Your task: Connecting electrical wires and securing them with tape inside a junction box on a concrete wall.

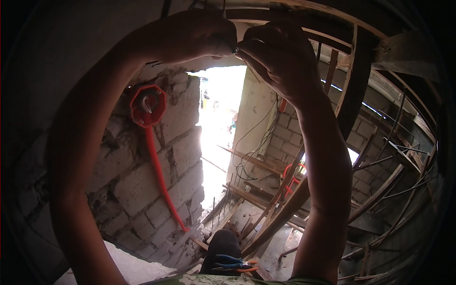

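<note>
Both my arms are raised high, and my hands meet near the top of the head view. My left hand (pixel 209 38) is closed, its fingers curled in dark shadow. Right beside it, my right hand (pixel 280 57) pinches with thumb and forefinger. A tiny bright bit of something (pixel 235 51) shows where the fingertips meet; it is too small and dark to name, though thin wires (pixel 224 6) rise above the left hand. Low down by my leg lie pliers with blue handles (pixel 227 262) and a tool with orange handles (pixel 248 270).
An orange octagonal junction box (pixel 134 113) sits on the block wall (pixel 128 185), with orange conduit (pixel 161 180) running down. Beyond a bright doorway (pixel 221 109), dark cables (pixel 247 137) hang on the wall. Wooden beams (pixel 285 209) and scrap timber crowd the right.
</note>
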`<move>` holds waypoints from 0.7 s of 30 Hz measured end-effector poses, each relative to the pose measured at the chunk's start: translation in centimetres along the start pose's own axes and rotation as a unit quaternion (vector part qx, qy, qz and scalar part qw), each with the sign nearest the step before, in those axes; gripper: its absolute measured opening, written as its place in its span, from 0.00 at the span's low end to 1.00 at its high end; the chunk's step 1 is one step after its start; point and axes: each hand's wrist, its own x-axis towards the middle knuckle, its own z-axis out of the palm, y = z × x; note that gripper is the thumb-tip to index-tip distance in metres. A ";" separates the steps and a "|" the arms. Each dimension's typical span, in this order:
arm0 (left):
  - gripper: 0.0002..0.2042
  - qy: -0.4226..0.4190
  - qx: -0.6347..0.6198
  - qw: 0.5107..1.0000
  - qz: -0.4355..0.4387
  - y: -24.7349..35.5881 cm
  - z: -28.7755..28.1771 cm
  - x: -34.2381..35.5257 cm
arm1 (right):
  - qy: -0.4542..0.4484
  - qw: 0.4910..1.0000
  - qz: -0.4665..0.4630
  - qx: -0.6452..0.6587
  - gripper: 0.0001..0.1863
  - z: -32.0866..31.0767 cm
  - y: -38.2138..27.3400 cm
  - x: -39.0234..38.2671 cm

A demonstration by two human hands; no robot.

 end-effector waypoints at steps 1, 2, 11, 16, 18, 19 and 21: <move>0.08 -0.005 0.017 1.000 0.002 0.0 -0.1 0.1 | -0.011 1.000 0.001 -0.004 0.10 -0.2 -0.1 0.0; 0.08 -0.004 0.018 1.000 0.002 0.1 -0.3 0.1 | -0.009 1.000 0.000 -0.004 0.10 -0.2 -0.2 0.1; 0.07 0.034 0.067 0.995 0.060 -0.2 1.2 0.2 | -0.085 0.987 0.127 0.054 0.04 0.6 -2.2 -0.8; 0.06 0.158 0.236 0.950 0.128 0.2 2.8 0.4 | -0.100 0.786 0.423 0.440 0.07 2.2 -2.0 -1.6; 0.06 0.168 0.233 0.948 0.137 -1.0 2.6 0.0 | -0.066 0.592 0.534 0.600 0.08 2.4 -1.8 -1.8; 0.06 0.176 0.227 0.946 0.148 -1.0 2.5 0.0 | -0.066 0.638 0.521 0.564 0.07 2.0 -1.5 -1.6; 0.07 0.155 0.194 0.962 0.118 -1.1 1.7 0.2 | -0.070 0.679 0.509 0.524 0.06 1.6 -1.3 -1.1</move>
